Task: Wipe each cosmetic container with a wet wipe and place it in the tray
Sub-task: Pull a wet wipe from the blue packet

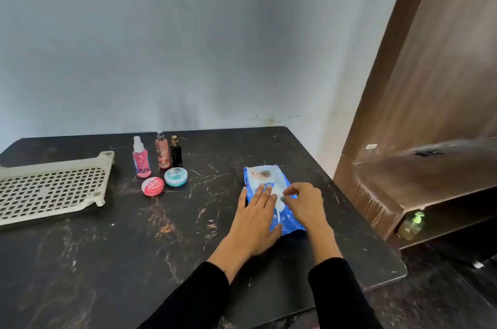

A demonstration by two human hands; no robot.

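Note:
A blue pack of wet wipes (pixel 262 176) lies on the dark marble table (pixel 107 248), right of centre. My left hand (pixel 254 223) lies flat on the pack with straight fingers, holding it down. My right hand (pixel 304 203) pinches a white wipe (pixel 279 203) at the pack's opening. Left of the pack stand a pink spray bottle (pixel 140 157), a peach spray bottle (pixel 162 152) and a small black bottle (pixel 176 152). In front of them sit a red round tin (pixel 152 186) and a teal round tin (pixel 176 177). The beige perforated tray (pixel 48 188) lies at the far left.
The wall runs along the table's far edge. A brown wooden cabinet (pixel 430 113) stands to the right of the table, with a green pump bottle (pixel 411 225) on its low shelf. The table's right edge is close to the pack.

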